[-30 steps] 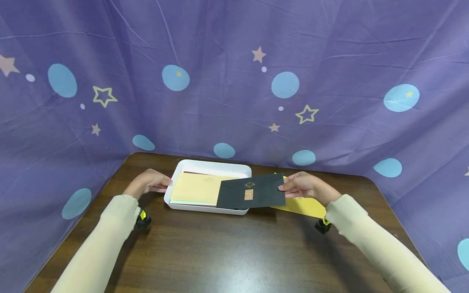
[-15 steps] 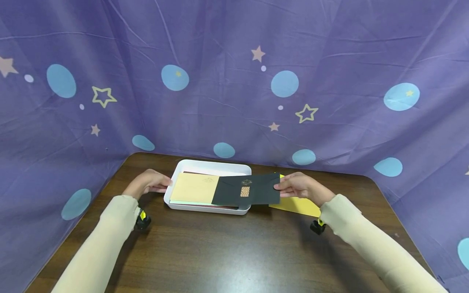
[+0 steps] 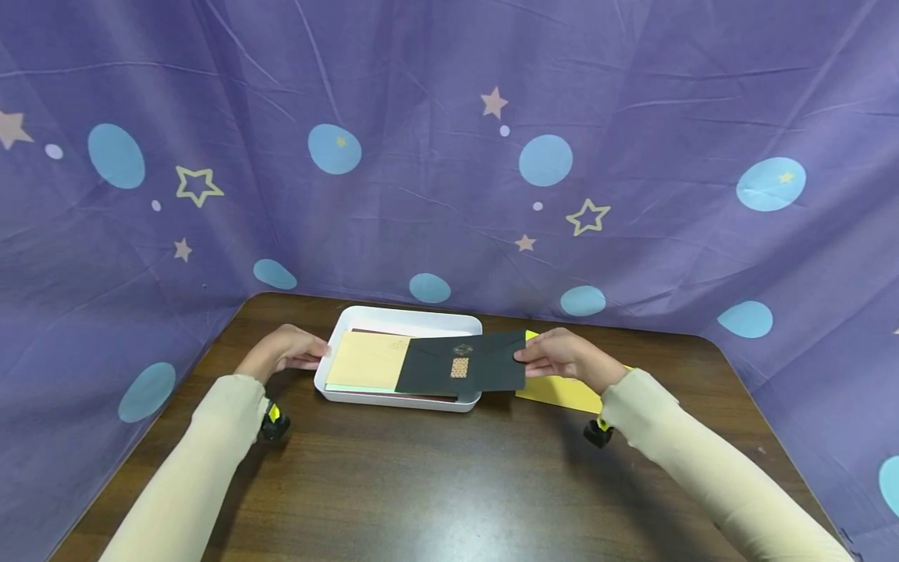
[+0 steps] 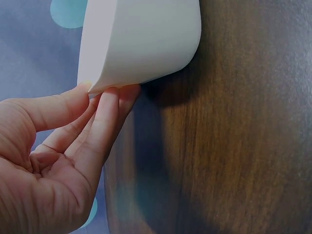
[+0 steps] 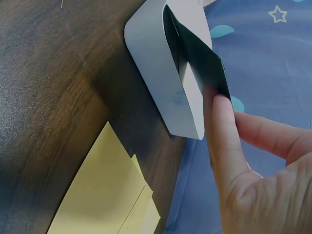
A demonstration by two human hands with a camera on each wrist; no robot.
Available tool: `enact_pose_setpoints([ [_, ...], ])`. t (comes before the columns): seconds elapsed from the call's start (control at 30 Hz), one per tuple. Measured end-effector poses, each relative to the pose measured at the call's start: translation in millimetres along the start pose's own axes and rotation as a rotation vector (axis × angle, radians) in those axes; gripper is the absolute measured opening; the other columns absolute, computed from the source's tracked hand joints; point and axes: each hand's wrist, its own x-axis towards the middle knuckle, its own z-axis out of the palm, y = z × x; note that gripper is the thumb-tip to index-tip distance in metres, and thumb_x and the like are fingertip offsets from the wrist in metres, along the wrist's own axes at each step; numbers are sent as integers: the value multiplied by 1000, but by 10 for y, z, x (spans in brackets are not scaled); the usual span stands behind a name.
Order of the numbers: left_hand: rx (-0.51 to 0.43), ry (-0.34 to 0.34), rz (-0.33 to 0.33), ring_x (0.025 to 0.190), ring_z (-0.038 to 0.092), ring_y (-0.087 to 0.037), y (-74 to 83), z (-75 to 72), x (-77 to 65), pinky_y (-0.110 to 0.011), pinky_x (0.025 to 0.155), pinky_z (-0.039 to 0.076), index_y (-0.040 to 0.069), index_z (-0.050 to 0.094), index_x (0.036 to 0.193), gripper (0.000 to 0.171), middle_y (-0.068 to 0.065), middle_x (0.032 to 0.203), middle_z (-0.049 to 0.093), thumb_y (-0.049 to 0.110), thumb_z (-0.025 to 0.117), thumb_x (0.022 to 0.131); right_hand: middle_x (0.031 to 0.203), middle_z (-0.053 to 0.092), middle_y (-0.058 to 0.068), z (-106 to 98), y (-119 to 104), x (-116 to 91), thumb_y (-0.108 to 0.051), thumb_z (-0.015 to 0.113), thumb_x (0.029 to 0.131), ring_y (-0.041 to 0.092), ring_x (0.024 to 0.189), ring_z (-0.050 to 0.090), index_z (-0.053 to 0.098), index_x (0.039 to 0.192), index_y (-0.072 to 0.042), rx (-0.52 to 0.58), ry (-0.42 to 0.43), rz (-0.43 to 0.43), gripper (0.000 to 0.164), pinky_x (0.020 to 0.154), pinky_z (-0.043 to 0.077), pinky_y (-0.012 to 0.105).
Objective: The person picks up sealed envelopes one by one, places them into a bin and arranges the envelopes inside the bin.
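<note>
At its right end, my right hand (image 3: pixel 563 357) pinches a black envelope (image 3: pixel 430 365) with a gold emblem and a patterned gold patch. The envelope's left part lies over the cream envelope (image 3: pixel 361 361) in a white tray (image 3: pixel 421 318); its right part reaches past the tray's right rim. In the right wrist view the black envelope (image 5: pixel 207 63) slants up over that rim. The left hand (image 3: pixel 289 349) holds the tray's left rim, thumb on the edge and fingers below, as the left wrist view shows on the tray wall (image 4: pixel 151 44).
Pale green and dark red edges show under the cream envelope. Yellow envelopes (image 5: pixel 105 185) lie on the brown table (image 3: pixel 421 476) right of the tray, partly under my right hand and forearm. A purple curtain (image 3: pixel 435 211) stands behind the table.
My right hand has moved left with the black envelope, which now covers more of the cream envelope and the tray. The left hand and the tray have stayed in place.
</note>
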Motion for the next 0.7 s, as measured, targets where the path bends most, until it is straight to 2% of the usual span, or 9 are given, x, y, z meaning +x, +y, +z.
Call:
enact_pose_setpoints([
  [0.2, -7, -4, 0, 72, 68, -6, -4, 4, -2, -21, 72, 65, -22, 55, 129, 40, 2, 76, 71, 0, 63, 97, 78, 72, 1, 17, -21, 1, 4, 57, 99, 11, 67, 72, 61, 100, 3, -21, -20, 13, 4, 73, 66, 25],
  [0.37, -9, -4, -3, 72, 68, -6, 3, -7, -15, -21, 72, 65, -22, 54, 129, 40, 3, 76, 71, 0, 63, 97, 82, 73, 3, 6, -36, -15, 5, 54, 100, 12, 71, 73, 57, 116, 11, -44, -32, 21, 17, 75, 66, 24],
  [0.57, -5, -4, -3, 73, 68, -7, 16, -14, -28, -22, 73, 65, -22, 55, 129, 39, 2, 78, 72, -1, 63, 97, 81, 73, 3, 18, -66, -6, 5, 55, 100, 12, 70, 72, 57, 105, 4, -44, -27, 22, 6, 75, 66, 26],
  [0.7, -1, -3, -5, 72, 68, -7, 26, -21, -32, -22, 73, 65, -22, 55, 128, 38, 2, 78, 71, 0, 62, 97, 80, 72, 2, 51, -99, 14, 5, 56, 100, 11, 68, 72, 54, 107, 3, -44, -21, 23, 8, 73, 66, 26],
])
